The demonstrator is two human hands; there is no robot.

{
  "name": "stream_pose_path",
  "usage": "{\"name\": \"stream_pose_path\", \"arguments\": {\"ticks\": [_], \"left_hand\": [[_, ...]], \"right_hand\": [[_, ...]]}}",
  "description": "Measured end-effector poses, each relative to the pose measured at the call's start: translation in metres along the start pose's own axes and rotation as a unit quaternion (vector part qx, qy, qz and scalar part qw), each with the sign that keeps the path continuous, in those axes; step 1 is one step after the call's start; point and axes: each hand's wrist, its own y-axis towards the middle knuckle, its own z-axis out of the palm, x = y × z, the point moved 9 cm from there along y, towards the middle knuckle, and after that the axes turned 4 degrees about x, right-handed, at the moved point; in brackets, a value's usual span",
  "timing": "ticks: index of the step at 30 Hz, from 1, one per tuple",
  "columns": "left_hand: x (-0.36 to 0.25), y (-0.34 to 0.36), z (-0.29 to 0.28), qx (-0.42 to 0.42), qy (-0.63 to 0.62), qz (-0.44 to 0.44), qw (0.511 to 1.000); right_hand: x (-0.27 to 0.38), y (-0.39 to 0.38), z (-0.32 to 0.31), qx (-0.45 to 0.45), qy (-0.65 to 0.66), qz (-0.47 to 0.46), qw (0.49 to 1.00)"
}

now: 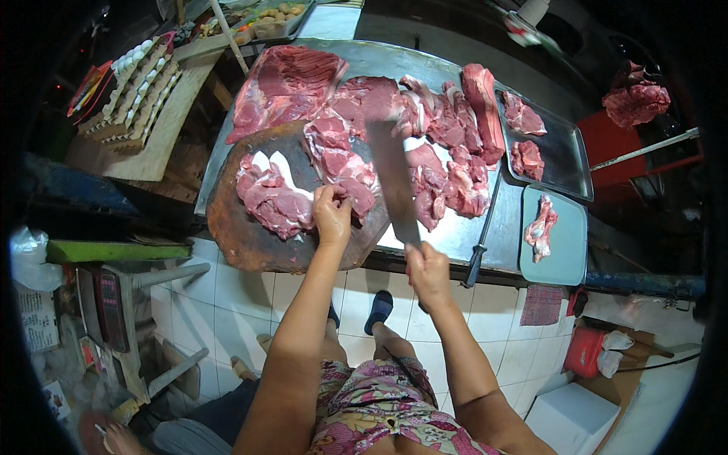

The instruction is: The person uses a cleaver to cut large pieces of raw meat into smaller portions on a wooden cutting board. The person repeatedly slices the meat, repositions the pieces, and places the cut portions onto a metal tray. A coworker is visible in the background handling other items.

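My right hand [427, 274] grips the handle of a wide-bladed cleaver [393, 182], its blade pointing away from me over the table and slightly blurred. At the near right part of the round wooden chopping block [227, 216], the fingers of my left hand [332, 216] are closed on the edge of a small piece of raw meat [356, 199]. Left of that hand a larger cut of meat [277, 201] with white fat lies on the block. Another marbled cut [330, 148] rests at the block's far right, beside the cleaver.
More raw cuts [284, 83] cover the metal table [364, 57]. A sharpening steel [481, 235] lies right of the cleaver, near a metal tray [565, 155] and a pale green tray [572, 243] with a bone. Egg cartons [140, 98] are stacked at left. Another person's hand [121, 438] shows lower left.
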Motion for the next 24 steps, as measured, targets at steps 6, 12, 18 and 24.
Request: {"name": "stream_pose_path", "arguments": {"ticks": [6, 12, 18, 24], "left_hand": [[0.004, -0.008, -0.008, -0.01, 0.041, 0.013, 0.999], [-0.006, -0.007, -0.015, -0.021, 0.104, 0.01, 0.994], [-0.033, -0.015, 0.008, 0.003, 0.244, 0.057, 0.968], [0.002, 0.009, -0.012, 0.044, 0.178, -0.04, 0.982]], "right_hand": [[0.135, -0.017, -0.1, -0.123, 0.434, -0.336, 0.827], [-0.044, 0.012, 0.043, 0.132, -0.239, 0.07, 0.959], [-0.073, 0.005, 0.045, 0.09, -0.165, -0.09, 0.978], [-0.117, -0.009, 0.041, 0.191, 0.243, 0.318, 0.896]]}}
